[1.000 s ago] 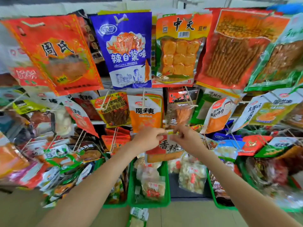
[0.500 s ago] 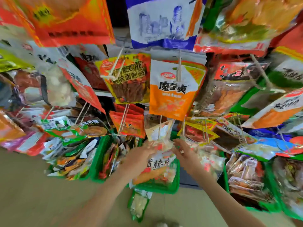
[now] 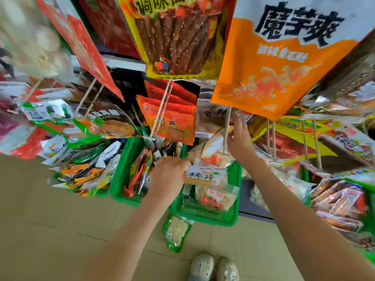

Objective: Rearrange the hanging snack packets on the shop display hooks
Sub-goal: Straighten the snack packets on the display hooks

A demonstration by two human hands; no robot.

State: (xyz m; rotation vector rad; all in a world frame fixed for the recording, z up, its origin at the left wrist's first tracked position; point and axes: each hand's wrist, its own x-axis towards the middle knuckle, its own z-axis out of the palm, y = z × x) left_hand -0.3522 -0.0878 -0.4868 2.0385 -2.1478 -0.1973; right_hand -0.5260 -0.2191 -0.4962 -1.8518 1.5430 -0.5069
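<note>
My left hand point(image 3: 168, 179) grips a clear snack packet with a pale orange label point(image 3: 205, 175) by its left edge and holds it low over a green basket point(image 3: 203, 217). My right hand point(image 3: 239, 138) is raised beside a thin wire display hook point(image 3: 225, 130). Its fingertips pinch the top of a pale packet point(image 3: 213, 118) of the same kind that hangs on that hook. More of these packets bunch under the hook, partly hidden by my right hand.
A big orange and white packet point(image 3: 274, 63) hangs close overhead, with red packets point(image 3: 172, 122) on the hook to its left. Green baskets of packets point(image 3: 125, 173) stand along the floor. One green-edged packet point(image 3: 176, 232) lies on the tiles near my shoes point(image 3: 215, 268).
The view has tipped downward and moved closer. My left hand has dropped with the labelled packet from the hook to above the basket. My right hand has stayed up at the hook.
</note>
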